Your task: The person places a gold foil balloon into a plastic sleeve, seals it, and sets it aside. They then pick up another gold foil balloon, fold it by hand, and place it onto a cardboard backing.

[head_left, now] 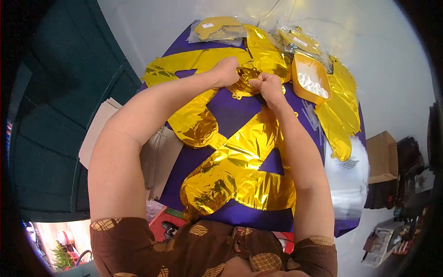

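Note:
Both hands are at the far middle of the table, over a crumpled part of a gold foil balloon (242, 88) with small round tabs along its lower edge. My left hand (227, 71) is closed, its fingers pinching the foil's left side. A short way to the right, my right hand (269, 87) is closed too, thumb and forefinger pressed on the foil's other side. Nearer to me lies another flat gold foil balloon (240, 171), wrinkled and shiny, with a triangular opening. More gold foil (194, 60) spreads out to the left of my left hand.
A yellow tray (296, 90) with white coiled pieces stands right of my right hand. Clear-bagged gold foil packs (219, 28) lie at the back. Thin clear straws (312, 115), gold balloons (339, 122) and a clear plastic sheet (346, 184) are at right; cardboard sheets (159, 159) at left.

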A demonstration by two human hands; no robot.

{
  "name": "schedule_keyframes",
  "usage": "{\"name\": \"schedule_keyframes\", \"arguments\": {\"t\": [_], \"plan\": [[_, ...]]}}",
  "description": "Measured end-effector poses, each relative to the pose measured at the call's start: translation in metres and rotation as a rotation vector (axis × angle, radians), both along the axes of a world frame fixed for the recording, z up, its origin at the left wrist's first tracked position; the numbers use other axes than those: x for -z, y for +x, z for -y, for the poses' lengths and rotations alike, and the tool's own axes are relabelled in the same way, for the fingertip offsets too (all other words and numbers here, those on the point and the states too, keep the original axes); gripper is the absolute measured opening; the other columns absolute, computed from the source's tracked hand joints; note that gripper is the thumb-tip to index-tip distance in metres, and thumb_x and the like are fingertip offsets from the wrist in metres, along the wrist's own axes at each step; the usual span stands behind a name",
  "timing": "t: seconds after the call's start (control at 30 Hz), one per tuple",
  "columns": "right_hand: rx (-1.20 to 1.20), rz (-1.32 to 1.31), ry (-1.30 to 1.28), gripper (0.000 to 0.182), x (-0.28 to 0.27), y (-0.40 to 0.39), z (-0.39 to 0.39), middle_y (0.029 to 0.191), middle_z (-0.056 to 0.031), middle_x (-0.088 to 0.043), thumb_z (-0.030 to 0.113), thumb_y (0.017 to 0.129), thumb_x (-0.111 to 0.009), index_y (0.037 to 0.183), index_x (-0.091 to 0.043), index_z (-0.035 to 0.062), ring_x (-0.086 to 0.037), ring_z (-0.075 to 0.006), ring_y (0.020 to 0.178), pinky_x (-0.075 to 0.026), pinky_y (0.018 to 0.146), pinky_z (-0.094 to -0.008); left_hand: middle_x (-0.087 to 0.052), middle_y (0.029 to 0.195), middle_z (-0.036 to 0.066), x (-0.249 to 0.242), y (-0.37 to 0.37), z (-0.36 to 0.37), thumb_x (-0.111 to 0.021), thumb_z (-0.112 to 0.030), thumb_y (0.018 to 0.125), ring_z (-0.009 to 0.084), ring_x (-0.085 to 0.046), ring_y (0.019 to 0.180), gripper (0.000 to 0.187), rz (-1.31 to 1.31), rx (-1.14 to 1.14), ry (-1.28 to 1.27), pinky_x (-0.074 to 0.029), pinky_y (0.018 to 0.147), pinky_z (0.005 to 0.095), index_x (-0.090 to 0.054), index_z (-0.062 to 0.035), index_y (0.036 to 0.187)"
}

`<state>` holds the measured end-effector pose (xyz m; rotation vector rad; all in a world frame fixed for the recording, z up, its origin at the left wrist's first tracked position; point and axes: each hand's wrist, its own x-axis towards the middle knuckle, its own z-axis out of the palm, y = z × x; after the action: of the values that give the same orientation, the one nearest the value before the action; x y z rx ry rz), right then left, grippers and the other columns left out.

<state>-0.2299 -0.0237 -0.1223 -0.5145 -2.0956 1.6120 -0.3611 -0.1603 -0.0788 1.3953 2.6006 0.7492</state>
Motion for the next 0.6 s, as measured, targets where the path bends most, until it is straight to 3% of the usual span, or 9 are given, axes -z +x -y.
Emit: {"name": "schedule_keyframes", "arguments": {"t": [0.2,0.33,0.43,0.53,0.6], "plan": [[-0.009,-0.059,-0.126,0.036,-0.005,0.002,-0.002,0.059,0.0066,-0.044,0.014,0.082,-0.078,0.06,-0.049,0.0141,-0.035,-0.0063,0.053,-0.03,0.049,-0.0252,-0.065,0.105,0.024,0.005,-0.001,0.001,-0.067,-0.005,0.076,0.0381,-0.063,0.1,0.038,0.017,-0.06,0.035,-0.05,0.086,0.0419,-0.058,0.0035,0.111],[0.06,-0.094,-0.252,0.028,-0.014,0.006,0.006,0.063,0.0044,-0.05,0.02,0.087,-0.073,0.067,-0.057,0.0089,-0.04,-0.0074,0.056,-0.033,0.052,-0.0269,-0.066,0.105,0.024,0.005,-0.002,0.0,-0.061,-0.003,0.08,0.0391,-0.063,0.097,0.036,0.086,-0.077,0.056,-0.05,0.084,0.0431,-0.056,0.0038,0.114],[0.091,-0.083,-0.247,0.022,-0.004,-0.001,-0.001,0.071,0.0016,-0.057,0.021,0.089,-0.07,0.077,-0.064,0.0028,-0.047,-0.0088,0.063,-0.038,0.058,-0.0278,-0.067,0.098,0.024,-0.004,0.004,0.004,-0.057,-0.006,0.081,0.0379,-0.064,0.094,0.025,0.079,-0.038,0.029,-0.05,0.082,0.043,-0.062,0.004,0.104],[0.093,0.058,-0.073,0.02,-0.003,0.001,-0.009,0.079,0.0003,-0.06,0.018,0.087,-0.069,0.087,-0.067,-0.002,-0.051,-0.0104,0.071,-0.041,0.064,-0.028,-0.068,0.09,0.024,-0.022,0.005,0.002,-0.056,-0.009,0.08,0.0377,-0.064,0.092,0.019,0.081,0.007,-0.256,-0.05,0.081,0.0428,-0.068,0.0028,0.088],[0.089,0.07,0.037,0.018,-0.013,0.001,-0.007,0.078,-0.0003,-0.061,0.015,0.086,-0.067,0.088,-0.066,-0.0037,-0.052,-0.011,0.07,-0.042,0.063,-0.029,-0.068,0.087,0.024,-0.029,0.012,0.005,-0.057,-0.01,0.078,0.0376,-0.064,0.089,0.017,-0.237,0.08,-0.248,-0.05,0.08,0.0429,-0.069,0.0018,0.08]]}}
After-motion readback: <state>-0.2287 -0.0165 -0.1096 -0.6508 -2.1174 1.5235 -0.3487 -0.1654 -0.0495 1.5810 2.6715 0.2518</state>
